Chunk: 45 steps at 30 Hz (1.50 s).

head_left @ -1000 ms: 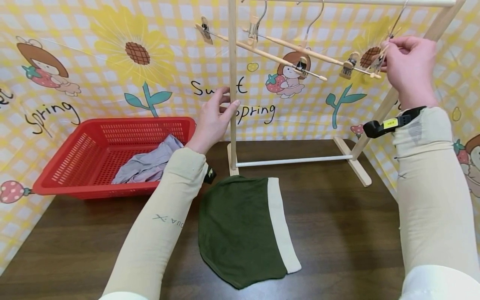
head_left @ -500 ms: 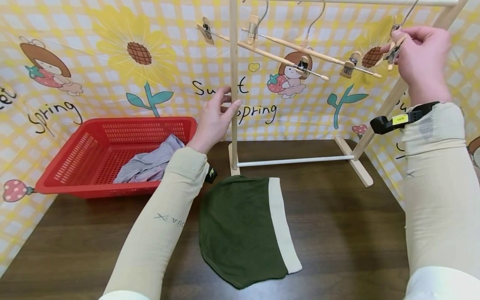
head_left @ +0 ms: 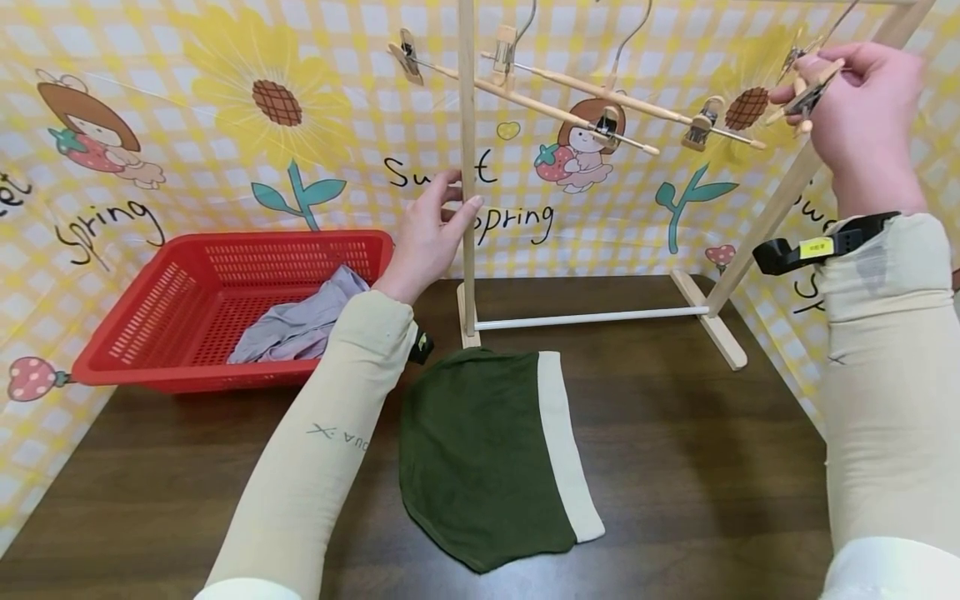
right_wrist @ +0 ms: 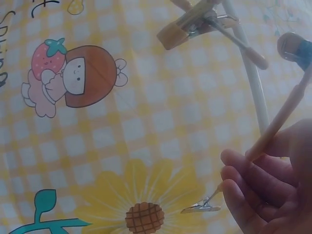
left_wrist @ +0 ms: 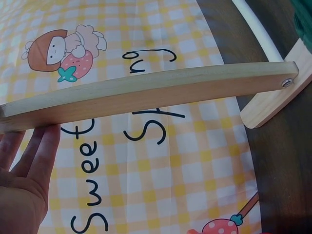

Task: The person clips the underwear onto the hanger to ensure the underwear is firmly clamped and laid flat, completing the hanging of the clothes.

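In the head view, my left hand [head_left: 423, 237] holds the near wooden post [head_left: 468, 250] of a small clothes rack, thumb in front and fingers behind. The left wrist view shows those fingers [left_wrist: 44, 151] reaching behind the post. At the upper right, my right hand [head_left: 873, 125] pinches a wooden clip hanger [head_left: 808, 93]. Its slim bar [right_wrist: 280, 119] runs between thumb and fingers in the right wrist view. Two more clip hangers hang from the rack, one at left [head_left: 536, 104] and one at right [head_left: 630, 102], their clips holding no cloth.
A dark green garment [head_left: 480, 458] with a cream band lies flat on the brown table [head_left: 675, 467]. To the left, a red plastic basket [head_left: 180, 379] contains a crumpled grey-lilac garment [head_left: 296, 325]. A white lower bar [head_left: 592, 319] joins the rack's feet. Patterned cloth covers the walls.
My right hand has moved right and slightly up with the hanger, away from the other two hangers. The left hand stays on the post.
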Motion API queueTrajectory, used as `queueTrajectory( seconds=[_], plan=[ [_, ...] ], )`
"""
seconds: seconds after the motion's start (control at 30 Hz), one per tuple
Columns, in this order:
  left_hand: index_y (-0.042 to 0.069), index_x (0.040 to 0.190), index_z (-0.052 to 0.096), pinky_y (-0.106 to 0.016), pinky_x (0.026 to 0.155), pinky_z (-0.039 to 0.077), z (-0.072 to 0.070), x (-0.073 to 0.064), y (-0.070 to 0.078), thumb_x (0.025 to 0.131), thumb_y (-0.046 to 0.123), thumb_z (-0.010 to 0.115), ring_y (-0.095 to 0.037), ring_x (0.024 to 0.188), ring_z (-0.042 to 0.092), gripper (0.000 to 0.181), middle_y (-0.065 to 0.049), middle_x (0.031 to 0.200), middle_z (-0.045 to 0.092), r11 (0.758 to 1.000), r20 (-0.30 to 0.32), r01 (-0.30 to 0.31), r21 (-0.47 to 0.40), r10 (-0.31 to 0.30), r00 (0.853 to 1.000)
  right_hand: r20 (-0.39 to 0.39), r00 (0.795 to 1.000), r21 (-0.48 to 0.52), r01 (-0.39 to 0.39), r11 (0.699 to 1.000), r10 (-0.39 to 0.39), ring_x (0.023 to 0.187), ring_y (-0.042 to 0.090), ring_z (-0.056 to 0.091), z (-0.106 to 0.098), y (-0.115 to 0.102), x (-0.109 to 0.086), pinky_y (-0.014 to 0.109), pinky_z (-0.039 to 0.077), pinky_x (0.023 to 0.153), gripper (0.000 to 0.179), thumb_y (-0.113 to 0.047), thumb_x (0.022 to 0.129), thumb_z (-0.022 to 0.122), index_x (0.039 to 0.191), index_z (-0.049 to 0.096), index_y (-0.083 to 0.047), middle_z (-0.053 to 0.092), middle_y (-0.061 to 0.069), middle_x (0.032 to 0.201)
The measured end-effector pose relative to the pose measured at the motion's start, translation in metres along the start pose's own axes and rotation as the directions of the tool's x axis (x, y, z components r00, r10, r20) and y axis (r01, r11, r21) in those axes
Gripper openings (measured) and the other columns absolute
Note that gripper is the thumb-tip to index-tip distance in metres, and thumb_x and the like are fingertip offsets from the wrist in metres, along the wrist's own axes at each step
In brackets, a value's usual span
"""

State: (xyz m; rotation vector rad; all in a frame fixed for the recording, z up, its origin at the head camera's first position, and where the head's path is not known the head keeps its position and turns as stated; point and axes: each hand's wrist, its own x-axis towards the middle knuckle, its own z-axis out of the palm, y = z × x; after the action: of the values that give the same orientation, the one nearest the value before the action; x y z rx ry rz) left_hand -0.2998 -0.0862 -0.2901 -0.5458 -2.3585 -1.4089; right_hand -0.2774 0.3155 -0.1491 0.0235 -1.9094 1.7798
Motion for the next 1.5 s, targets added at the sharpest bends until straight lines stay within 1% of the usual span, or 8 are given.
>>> queueTrajectory(
  seconds=[0.33,0.47,0.57,0.73,0.97,1.1,1.3,1.5],
  plan=[
    [0.01,0.145,0.05,-0.033,0.087,0.055,0.002,0.0,-0.001,0.104,0.033,0.061,-0.022,0.099,0.069,0.049,-0.01,0.131,0.065,1.0,0.003,0.001,0.007,-0.001,1.0,0.019,0.999,0.159,0.03,0.987,-0.034,0.069,0.014,0.071,-0.005,0.012,-0.018,0.015,0.053,0.06,0.011,-0.01,0.096,0.07,0.096,0.063,-0.002,0.069,0.008,0.095],
    [0.01,0.145,0.049,-0.034,0.088,0.055,0.002,0.0,0.0,0.104,0.032,0.061,-0.022,0.1,0.069,0.049,-0.011,0.131,0.065,1.0,0.006,0.004,0.007,-0.004,1.0,0.025,0.997,0.081,0.077,0.994,-0.079,0.073,0.012,0.071,-0.007,0.016,-0.029,0.015,0.055,0.067,0.009,-0.012,0.099,0.066,0.099,0.062,-0.004,0.07,0.005,0.096],
    [0.01,0.145,0.049,-0.034,0.088,0.055,0.002,0.001,0.0,0.104,0.032,0.061,-0.022,0.1,0.069,0.049,-0.011,0.131,0.065,1.0,0.004,0.006,0.007,-0.006,1.0,0.029,0.996,0.022,0.081,0.996,-0.081,0.073,0.01,0.07,-0.008,0.019,-0.037,0.014,0.054,0.066,0.008,-0.014,0.1,0.064,0.099,0.062,-0.007,0.072,0.0,0.094],
    [0.01,0.146,0.049,-0.033,0.088,0.055,0.002,0.002,0.0,0.104,0.033,0.062,-0.022,0.101,0.069,0.049,-0.011,0.132,0.065,1.0,0.0,0.002,0.002,-0.002,1.0,0.04,0.995,0.031,0.085,0.996,-0.086,0.072,0.011,0.07,-0.011,0.024,-0.047,0.014,0.054,0.063,0.009,-0.014,0.1,0.065,0.098,0.062,-0.006,0.073,0.001,0.092],
    [0.01,0.146,0.049,-0.033,0.089,0.054,0.003,0.003,-0.001,0.104,0.033,0.062,-0.022,0.101,0.068,0.05,-0.01,0.133,0.064,1.0,0.003,0.005,0.003,-0.005,1.0,0.088,0.987,-0.168,0.145,0.975,-0.132,0.078,0.01,0.071,-0.015,0.032,-0.062,0.015,0.055,0.069,0.013,-0.019,0.102,0.061,0.107,0.064,-0.007,0.075,-0.003,0.091],
    [0.011,0.146,0.049,-0.033,0.09,0.054,0.002,0.004,-0.001,0.104,0.034,0.06,-0.022,0.101,0.068,0.049,-0.01,0.132,0.065,1.0,0.009,0.006,0.021,-0.006,1.0,0.098,0.984,-0.148,0.161,0.976,-0.148,0.078,0.011,0.071,-0.018,0.037,-0.069,0.015,0.055,0.069,0.014,-0.019,0.102,0.061,0.107,0.064,-0.006,0.075,-0.001,0.092],
    [0.012,0.148,0.048,-0.033,0.09,0.053,0.001,0.007,-0.001,0.105,0.035,0.058,-0.022,0.103,0.067,0.05,-0.01,0.133,0.064,0.999,0.012,0.015,0.029,-0.016,1.0,0.115,0.976,-0.023,0.188,0.982,-0.185,0.075,0.012,0.071,-0.019,0.044,-0.077,0.016,0.055,0.068,0.012,-0.011,0.101,0.062,0.103,0.064,0.001,0.074,0.004,0.098],
    [0.011,0.149,0.048,-0.032,0.09,0.053,0.003,0.009,-0.004,0.105,0.035,0.059,-0.022,0.103,0.067,0.051,-0.011,0.134,0.063,0.999,-0.003,0.011,0.032,-0.011,1.0,0.131,0.966,-0.085,0.233,0.969,-0.221,0.078,0.011,0.072,-0.023,0.048,-0.085,0.016,0.055,0.071,0.015,-0.012,0.102,0.062,0.107,0.066,0.001,0.075,0.003,0.099]
  ],
)
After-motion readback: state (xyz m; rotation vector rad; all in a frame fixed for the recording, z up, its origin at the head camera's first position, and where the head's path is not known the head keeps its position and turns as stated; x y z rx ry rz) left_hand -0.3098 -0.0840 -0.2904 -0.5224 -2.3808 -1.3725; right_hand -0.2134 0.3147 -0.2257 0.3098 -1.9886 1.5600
